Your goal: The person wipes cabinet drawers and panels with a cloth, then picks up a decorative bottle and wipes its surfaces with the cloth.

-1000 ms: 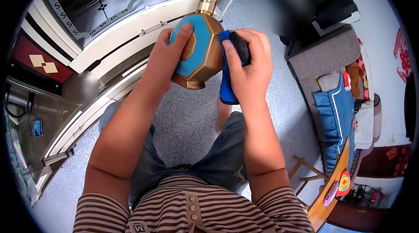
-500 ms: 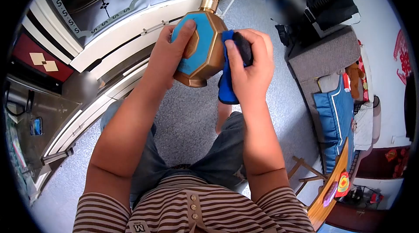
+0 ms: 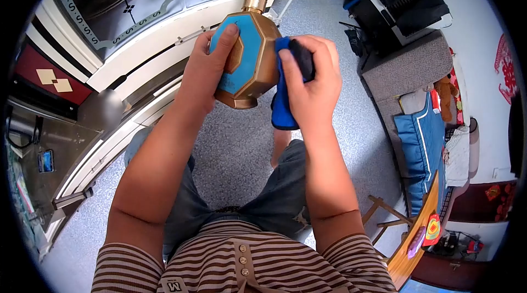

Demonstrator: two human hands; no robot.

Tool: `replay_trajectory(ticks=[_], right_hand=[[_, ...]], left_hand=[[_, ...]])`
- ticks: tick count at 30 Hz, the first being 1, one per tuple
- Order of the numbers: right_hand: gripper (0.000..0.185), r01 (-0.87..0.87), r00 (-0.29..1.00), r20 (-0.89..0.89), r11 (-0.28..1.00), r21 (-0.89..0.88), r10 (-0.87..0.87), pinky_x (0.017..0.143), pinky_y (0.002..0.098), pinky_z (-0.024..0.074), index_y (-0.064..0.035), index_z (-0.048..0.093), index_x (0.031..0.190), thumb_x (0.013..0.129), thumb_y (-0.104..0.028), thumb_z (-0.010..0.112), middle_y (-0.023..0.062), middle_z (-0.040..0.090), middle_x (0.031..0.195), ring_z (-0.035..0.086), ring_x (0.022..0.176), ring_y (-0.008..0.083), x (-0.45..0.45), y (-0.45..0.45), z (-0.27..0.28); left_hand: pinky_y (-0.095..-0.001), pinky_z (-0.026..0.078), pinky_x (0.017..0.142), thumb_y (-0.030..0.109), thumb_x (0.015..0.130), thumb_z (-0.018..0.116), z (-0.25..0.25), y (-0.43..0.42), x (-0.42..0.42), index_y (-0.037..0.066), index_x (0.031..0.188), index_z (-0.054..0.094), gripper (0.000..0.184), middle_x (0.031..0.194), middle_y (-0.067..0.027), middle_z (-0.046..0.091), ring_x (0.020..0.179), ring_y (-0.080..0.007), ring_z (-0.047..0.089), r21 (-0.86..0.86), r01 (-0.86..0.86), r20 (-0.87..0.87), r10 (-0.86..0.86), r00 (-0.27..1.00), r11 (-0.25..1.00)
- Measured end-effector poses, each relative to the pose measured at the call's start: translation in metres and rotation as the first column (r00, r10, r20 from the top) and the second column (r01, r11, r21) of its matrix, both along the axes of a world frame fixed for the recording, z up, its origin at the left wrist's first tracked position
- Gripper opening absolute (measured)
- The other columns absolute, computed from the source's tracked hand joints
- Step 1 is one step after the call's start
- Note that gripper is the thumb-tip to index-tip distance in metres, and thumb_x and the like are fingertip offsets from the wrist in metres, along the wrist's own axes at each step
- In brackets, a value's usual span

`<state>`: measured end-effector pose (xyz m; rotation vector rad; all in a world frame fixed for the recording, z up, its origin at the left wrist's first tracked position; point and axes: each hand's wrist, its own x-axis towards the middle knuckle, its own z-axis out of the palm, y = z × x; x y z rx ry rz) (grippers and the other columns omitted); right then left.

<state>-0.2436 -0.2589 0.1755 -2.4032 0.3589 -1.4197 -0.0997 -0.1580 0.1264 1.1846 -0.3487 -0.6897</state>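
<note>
A gold and turquoise bottle (image 3: 250,59) with an octagonal face and a turquoise-topped stopper is held up in front of me, its neck tilted slightly right. My left hand (image 3: 211,62) grips it from the left side, thumb lying on the turquoise face; the other fingers are hidden behind it. My right hand (image 3: 315,76) is closed around a folded blue and black cloth (image 3: 282,98), thumb on top. The cloth is at the bottle's right side; whether it touches there I cannot tell for certain.
A white cabinet with patterned glass doors (image 3: 181,15) curves along the left and top. On the right stand a grey sofa (image 3: 406,68) with a blue cushion (image 3: 420,139) and a wooden table (image 3: 414,238) with packets on it. Grey speckled floor (image 3: 230,144) lies beneath my hands.
The bottle and my left hand have shifted slightly left. My right hand with the cloth has also moved a little left, staying beside the bottle's right side.
</note>
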Motion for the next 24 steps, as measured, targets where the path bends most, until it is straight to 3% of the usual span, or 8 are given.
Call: replay_trajectory(ticks=[4, 7, 11, 14, 18, 24], right_hand=[[0.031, -0.009, 1.000, 0.012, 0.999, -0.032, 0.010, 0.083, 0.0378, 0.0545, -0.0040, 0.067, 0.103, 0.076, -0.002, 0.082, 0.0135, 0.065, 0.103, 0.066, 0.097, 0.0323, 0.002, 0.007, -0.003], [0.037, -0.152, 0.987, -0.072, 0.982, -0.112, 0.145, 0.083, 0.0386, 0.0544, -0.0065, 0.067, 0.106, 0.072, -0.004, 0.083, 0.0129, 0.064, 0.104, 0.066, 0.097, 0.0328, 0.000, 0.021, -0.004], [0.038, -0.199, 0.972, -0.144, 0.975, -0.100, 0.183, 0.083, 0.0384, 0.0543, -0.0071, 0.068, 0.107, 0.072, -0.004, 0.083, 0.0132, 0.065, 0.103, 0.066, 0.097, 0.0327, -0.001, 0.027, -0.001], [0.034, -0.034, 0.999, -0.029, 0.999, -0.040, 0.033, 0.082, 0.0381, 0.0547, -0.0052, 0.067, 0.105, 0.075, -0.004, 0.083, 0.0135, 0.065, 0.102, 0.066, 0.095, 0.0333, 0.003, 0.010, -0.002], [0.032, 0.000, 1.000, 0.007, 1.000, 0.027, 0.000, 0.082, 0.0382, 0.0548, -0.0044, 0.067, 0.104, 0.076, -0.004, 0.083, 0.0139, 0.065, 0.104, 0.067, 0.095, 0.0331, 0.003, 0.001, -0.005], [0.041, -0.175, 0.976, -0.147, 0.980, -0.090, 0.161, 0.084, 0.0413, 0.0538, -0.0081, 0.067, 0.107, 0.070, -0.006, 0.085, 0.0131, 0.063, 0.104, 0.065, 0.096, 0.0353, -0.003, 0.026, -0.004]], left_hand=[[-0.0317, 0.055, 0.081, 0.059, 0.090, 0.072, 0.000, 0.000, -0.002, 0.003, 0.125, 0.056, 0.068, 0.106, -0.0116, 0.064, 0.093, -0.0180, 0.064, 0.029, -0.013, -0.031, 0.014, 0.999, 1.000], [-0.0327, 0.055, 0.081, 0.058, 0.090, 0.072, -0.002, 0.001, 0.004, 0.003, 0.125, 0.056, 0.067, 0.105, -0.0115, 0.064, 0.094, -0.0185, 0.064, 0.016, -0.012, -0.092, 0.014, 0.996, 1.000], [-0.0332, 0.054, 0.081, 0.058, 0.090, 0.073, 0.003, 0.004, 0.005, 0.002, 0.125, 0.055, 0.068, 0.106, -0.0121, 0.064, 0.094, -0.0189, 0.064, 0.048, -0.030, -0.098, 0.035, 0.995, 0.998], [-0.0330, 0.054, 0.082, 0.058, 0.089, 0.073, 0.006, 0.005, 0.002, 0.002, 0.125, 0.055, 0.069, 0.106, -0.0124, 0.063, 0.094, -0.0191, 0.064, 0.069, -0.023, -0.018, 0.024, 1.000, 0.997], [-0.0337, 0.054, 0.083, 0.057, 0.088, 0.074, 0.004, 0.002, -0.003, 0.002, 0.124, 0.055, 0.068, 0.107, -0.0129, 0.063, 0.095, -0.0197, 0.064, 0.079, -0.031, -0.001, 0.031, 1.000, 0.996], [-0.0352, 0.055, 0.084, 0.061, 0.088, 0.073, -0.009, -0.002, 0.008, 0.002, 0.125, 0.054, 0.072, 0.109, -0.0137, 0.063, 0.095, -0.0205, 0.064, 0.006, -0.016, -0.122, 0.017, 0.992, 1.000]])
